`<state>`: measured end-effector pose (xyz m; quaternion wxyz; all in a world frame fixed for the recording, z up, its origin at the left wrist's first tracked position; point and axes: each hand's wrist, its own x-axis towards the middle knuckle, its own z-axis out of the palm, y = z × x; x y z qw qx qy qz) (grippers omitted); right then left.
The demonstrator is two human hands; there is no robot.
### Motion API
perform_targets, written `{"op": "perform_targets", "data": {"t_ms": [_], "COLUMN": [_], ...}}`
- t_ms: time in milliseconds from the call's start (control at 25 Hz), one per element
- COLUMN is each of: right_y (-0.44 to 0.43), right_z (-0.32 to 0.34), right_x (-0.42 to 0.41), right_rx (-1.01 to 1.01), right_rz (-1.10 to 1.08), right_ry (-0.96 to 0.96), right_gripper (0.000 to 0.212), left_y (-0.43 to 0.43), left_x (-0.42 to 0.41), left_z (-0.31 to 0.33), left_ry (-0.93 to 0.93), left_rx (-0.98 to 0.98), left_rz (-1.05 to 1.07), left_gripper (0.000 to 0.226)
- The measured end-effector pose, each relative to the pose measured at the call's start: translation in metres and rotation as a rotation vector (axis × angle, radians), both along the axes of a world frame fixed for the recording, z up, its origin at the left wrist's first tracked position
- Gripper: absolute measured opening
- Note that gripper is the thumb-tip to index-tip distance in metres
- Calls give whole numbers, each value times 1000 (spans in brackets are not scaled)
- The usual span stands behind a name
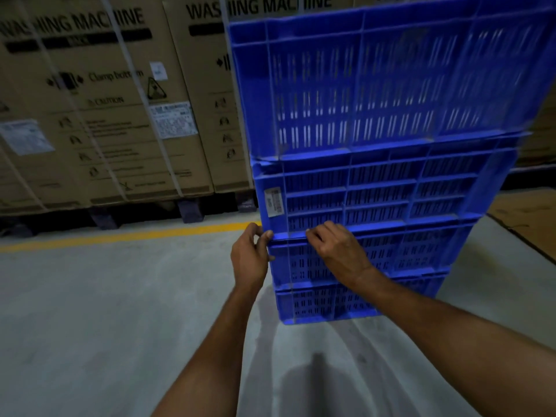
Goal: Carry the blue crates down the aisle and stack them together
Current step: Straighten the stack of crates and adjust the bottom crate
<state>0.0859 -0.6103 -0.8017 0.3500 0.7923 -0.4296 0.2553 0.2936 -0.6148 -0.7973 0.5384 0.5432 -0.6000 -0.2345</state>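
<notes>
Four blue crates (pixel 379 182) stand stacked on the concrete floor (pixel 105 311), so the stacking appears well advanced. You cannot tell from this view whether more crates remain to be carried.

Your left hand (pixel 248 260) is at the stack's near left corner, its fingers (pixel 266 236) curled onto the ledge where the second crate from the top meets the third. Your right hand (pixel 337 251) lies on the same ledge, fingers bent over it. Both hands press on or grip the rim; neither lifts a crate clear. Judged from this, you are aligning or steadying the stack.

The top crate overhangs the one below toward the left and looks tilted; check that its seating is square.

Open floor lies to your left and behind you. The washing machine cartons (pixel 99 109) on pallets stand close behind the stack, beyond the yellow floor line (pixel 120 236). Flat cardboard (pixel 526 218) lies on the floor to the right.
</notes>
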Motion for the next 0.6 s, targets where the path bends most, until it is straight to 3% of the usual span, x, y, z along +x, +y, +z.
{"op": "perform_targets", "data": {"t_ms": [280, 400, 480, 600], "right_y": [12, 19, 19, 5], "right_z": [-1, 21, 60, 130], "right_x": [2, 15, 31, 42], "right_rx": [116, 168, 72, -148], "right_rz": [-59, 25, 82, 24], "right_ry": [-87, -250, -353, -439], "right_gripper": [54, 39, 32, 42], "left_y": [1, 4, 8, 5], "left_x": [-3, 3, 7, 2], "left_z": [7, 16, 41, 96], "left_ry": [-24, -196, -332, -282], "left_rx": [62, 64, -12, -292], "left_rz": [1, 54, 180, 202], "left_gripper": [18, 21, 32, 45]}}
